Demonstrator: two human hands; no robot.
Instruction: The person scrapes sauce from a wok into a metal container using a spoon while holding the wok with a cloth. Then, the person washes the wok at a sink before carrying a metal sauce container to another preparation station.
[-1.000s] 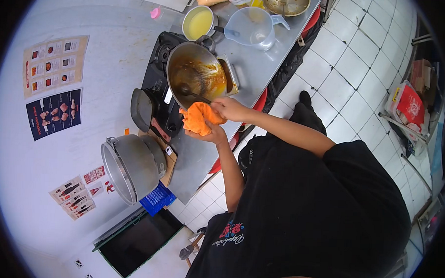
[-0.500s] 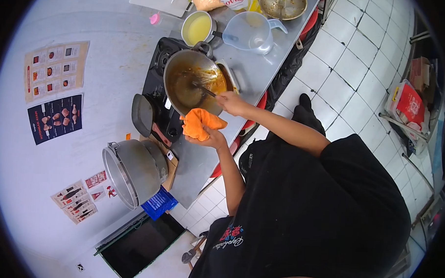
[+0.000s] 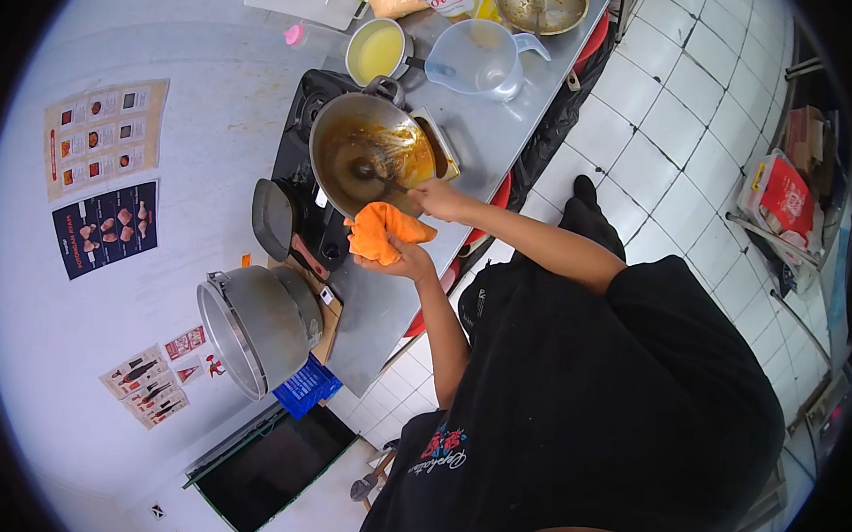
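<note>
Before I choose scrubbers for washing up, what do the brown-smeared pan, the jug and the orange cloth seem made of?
Pan: metal, perhaps aluminium, dull grey at its bare rim. Jug: probably smooth plastic, translucent with a bluish tint. Orange cloth: likely fabric, matte, judging by its bunched folds.

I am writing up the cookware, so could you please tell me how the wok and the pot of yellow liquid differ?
The wok is wider than the pot. The wok's inside is smeared brown and orange, while the pot holds yellow liquid. A utensil in the right hand reaches into the wok; no utensil shows in the pot. Both are round and open-topped.
</note>
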